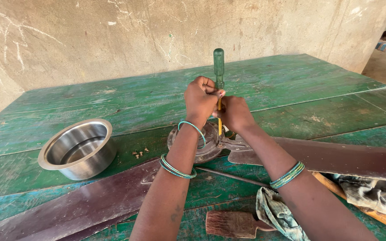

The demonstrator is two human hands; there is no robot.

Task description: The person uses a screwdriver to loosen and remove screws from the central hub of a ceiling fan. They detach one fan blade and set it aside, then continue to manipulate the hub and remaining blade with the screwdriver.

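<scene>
Two hands (200,100) (235,112) | screwdriver (219,67) | green table (291,85) | plaster wall (157,31)

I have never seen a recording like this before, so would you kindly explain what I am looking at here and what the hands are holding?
There is one picture, taken by a camera worn on a person's head, looking down at their own two bare hands. No machine is involved.

The left hand and the right hand are closed together around the shaft of a green-handled screwdriver, which stands upright with its tip down on a round metal hub. Long dark brown blades reach out from that hub to both sides, so it looks like a ceiling fan lying flat.

Everything rests on a worn green wooden table. To the left stands an empty steel bowl, with a few small bits that may be screws beside it. Near the bottom edge lie a wooden-handled brush and a crumpled cloth.
</scene>
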